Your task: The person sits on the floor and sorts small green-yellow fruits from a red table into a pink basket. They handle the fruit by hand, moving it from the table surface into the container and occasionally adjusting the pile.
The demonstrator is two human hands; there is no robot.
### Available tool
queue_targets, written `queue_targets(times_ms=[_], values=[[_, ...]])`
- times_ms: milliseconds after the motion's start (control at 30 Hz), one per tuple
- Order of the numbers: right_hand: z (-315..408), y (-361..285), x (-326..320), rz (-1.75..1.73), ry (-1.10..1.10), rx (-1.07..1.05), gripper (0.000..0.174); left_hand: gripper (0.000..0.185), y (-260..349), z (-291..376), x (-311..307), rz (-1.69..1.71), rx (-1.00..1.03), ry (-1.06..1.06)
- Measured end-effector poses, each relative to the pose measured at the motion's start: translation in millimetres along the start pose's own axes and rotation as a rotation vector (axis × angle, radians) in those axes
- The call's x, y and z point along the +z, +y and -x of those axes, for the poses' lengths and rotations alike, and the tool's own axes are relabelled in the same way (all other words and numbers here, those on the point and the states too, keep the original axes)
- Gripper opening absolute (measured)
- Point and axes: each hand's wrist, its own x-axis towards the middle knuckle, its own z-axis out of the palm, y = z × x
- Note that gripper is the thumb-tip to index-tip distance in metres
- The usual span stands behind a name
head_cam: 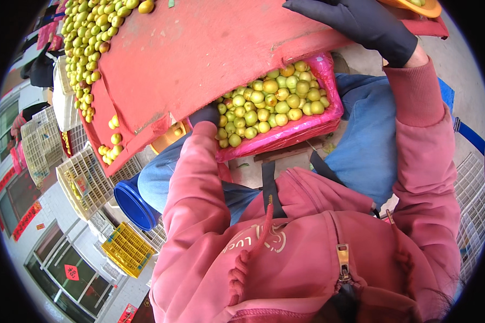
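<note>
My left hand [205, 115], in a dark glove, reaches to the left end of a pink plastic-lined box [279, 136] full of round green-yellow fruit [262, 108]. Its fingers are hidden beneath the edge of the red cloth-covered table [194, 52]. My right hand [359, 26], gloved in black, lies flat over the table's edge at the upper right, fingers stretched out, with nothing seen in it. The box stands between my knees, partly under the tabletop. A large heap of the same fruit [91, 38] covers the table's far left part.
An orange basin [428, 9] with fruit sits at the table's upper right corner, and another orange container [167, 139] shows below the left edge. A blue bucket [131, 206], a yellow crate [127, 250] and white crates [83, 181] stand at the left. Several loose fruits [115, 150] lie near the table's corner.
</note>
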Motion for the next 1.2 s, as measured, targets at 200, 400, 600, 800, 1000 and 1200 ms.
queue_targets(times_ms=[200,400,600,800,1000,1200], values=[[-0.6,-7.7,-1.9,-0.061,0.016,0.008,0.04,0.052,72.0,41.5,25.2,-0.116,0.321,0.151],[5.0,8.8,-4.3,-0.027,0.053,-0.08,0.041,0.07,222.9,70.4,38.8,-0.075,0.817,-0.093],[19.2,14.1,-15.4,-0.085,0.114,-0.059,0.04,0.075,213.4,-9.3,63.0,-0.081,0.422,-0.06],[25.0,19.3,-20.9,-0.031,0.148,-0.174,0.04,0.073,187.1,-41.6,60.2,0.056,0.352,-0.182],[33.0,11.0,-22.7,-0.088,0.145,-0.216,0.039,0.072,159.0,20.8,59.5,-0.112,0.336,-0.001],[9.5,-0.9,-11.9,-0.052,0.06,-0.104,0.04,0.077,231.5,72.8,67.4,-0.142,0.47,-0.007]])
